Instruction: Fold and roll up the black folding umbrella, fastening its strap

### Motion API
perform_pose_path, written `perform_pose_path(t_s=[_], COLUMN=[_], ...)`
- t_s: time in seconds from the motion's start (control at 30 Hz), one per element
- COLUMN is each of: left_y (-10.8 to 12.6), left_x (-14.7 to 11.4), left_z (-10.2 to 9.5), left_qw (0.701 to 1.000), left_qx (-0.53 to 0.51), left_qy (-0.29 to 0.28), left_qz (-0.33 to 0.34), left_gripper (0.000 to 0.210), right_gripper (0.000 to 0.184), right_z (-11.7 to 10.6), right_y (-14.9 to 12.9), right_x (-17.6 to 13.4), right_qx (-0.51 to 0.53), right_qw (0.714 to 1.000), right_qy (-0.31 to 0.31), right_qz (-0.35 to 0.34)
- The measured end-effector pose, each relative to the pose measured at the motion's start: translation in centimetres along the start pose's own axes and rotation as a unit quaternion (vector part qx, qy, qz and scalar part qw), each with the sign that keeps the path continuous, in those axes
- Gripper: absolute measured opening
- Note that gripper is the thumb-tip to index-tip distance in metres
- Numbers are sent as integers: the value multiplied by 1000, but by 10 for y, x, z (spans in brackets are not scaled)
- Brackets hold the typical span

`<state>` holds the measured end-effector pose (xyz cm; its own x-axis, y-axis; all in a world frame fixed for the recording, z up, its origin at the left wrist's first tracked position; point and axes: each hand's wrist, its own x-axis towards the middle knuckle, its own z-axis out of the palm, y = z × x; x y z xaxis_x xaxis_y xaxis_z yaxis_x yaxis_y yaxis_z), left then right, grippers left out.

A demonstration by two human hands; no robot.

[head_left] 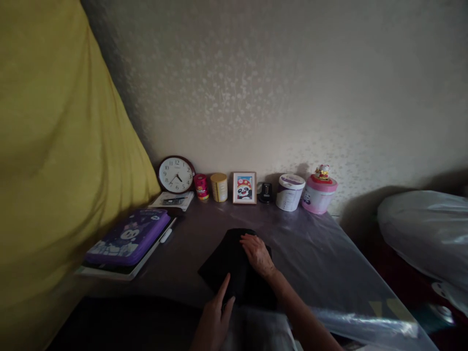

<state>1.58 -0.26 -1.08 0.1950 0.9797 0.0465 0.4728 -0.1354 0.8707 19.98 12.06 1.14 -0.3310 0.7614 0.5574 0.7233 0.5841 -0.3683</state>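
Note:
A piece of black cloth, seemingly folded, lies near the front middle of the table; its dark surface hides the folds. My right hand rests flat on the cloth's right part, palm down with the fingers stretched out. At the cloth's near edge is my left hand, its index finger pointing forward along the cloth and its thumb held apart. The other fingers of the left hand are hard to make out.
On the left, a purple case lies on a flat white-edged item beside a yellow curtain. Along the wall stand a clock, tins, a picture frame and tubs. Clear film covers the table; plastic-wrapped bundle at right.

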Motion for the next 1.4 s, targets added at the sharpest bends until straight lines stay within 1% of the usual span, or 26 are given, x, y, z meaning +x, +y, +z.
perform_pose_path(t_s=[0.07,0.13,0.17,0.2,0.3,0.33,0.37,0.4,0.43,0.5,0.53,0.6,0.67,0.73,0.8,0.9,1.03,1.17,1.23,1.3,1.33,1.4], left_y=[0,0,-1,-2,-2,-2,-1,0,1,3,3,3,4,6,9,14,16,16,16,15,15,15], left_x=[0,0,0,0,0,0,0,0,0,-1,-1,-2,-2,-3,-5,-6,-7,-7,-7,-7,-7,-7], left_z=[0,0,0,1,1,1,1,1,0,0,-1,-1,-1,-2,-3,-4,-4,-2,-1,0,0,0], left_qw=[1000,1000,1000,1000,1000,1000,1000,1000,1000,1000,1000,1000,999,999,997,994,991,991,993,993,992,992], left_qx=[2,0,-2,-4,-9,-10,-9,-8,-6,-3,-3,-6,-13,-22,-27,-37,-60,-64,-63,-64,-63,-61], left_qy=[2,0,1,2,11,12,9,7,7,10,11,14,19,23,22,4,-19,-20,-14,-15,-16,-14], left_qz=[-7,-14,-15,-14,-8,-8,-10,-11,-12,-14,-18,-23,-25,-35,-64,-103,-121,-112,-103,-102,-104,-109], left_gripper=[53,53,53,52,52,52,52,52,53,53,53,53,54,54,55,60,69,70,69,68,67,66], right_gripper=[28,29,29,28,27,28,29,29,30,31,31,31,31,29,27,26,28,31,32,34,34,34], right_z=[0,-2,-3,-3,0,1,2,2,1,-5,-9,-20,-30,-39,-44,-46,-46,-46,-47,-48,-49,-48], right_y=[12,15,12,9,-3,-4,-3,0,6,21,29,42,50,53,51,47,41,36,34,30,28,25], right_x=[9,12,11,8,-2,-3,-3,-2,-1,1,0,-9,-24,-42,-57,-67,-67,-66,-66,-66,-66,-65], right_qx=[-26,-30,-23,-9,28,32,33,32,34,46,59,63,64,69,79,104,153,181,217,278,309,347], right_qw=[998,994,994,996,999,999,999,999,998,987,975,962,952,943,935,925,907,891,874,851,840,827], right_qy=[21,55,65,66,24,11,7,11,21,48,58,65,65,59,50,36,10,-9,-13,-13,-11,-5], right_qz=[49,85,83,65,-17,-26,-20,3,42,145,205,259,292,320,341,363,393,416,434,446,447,442])
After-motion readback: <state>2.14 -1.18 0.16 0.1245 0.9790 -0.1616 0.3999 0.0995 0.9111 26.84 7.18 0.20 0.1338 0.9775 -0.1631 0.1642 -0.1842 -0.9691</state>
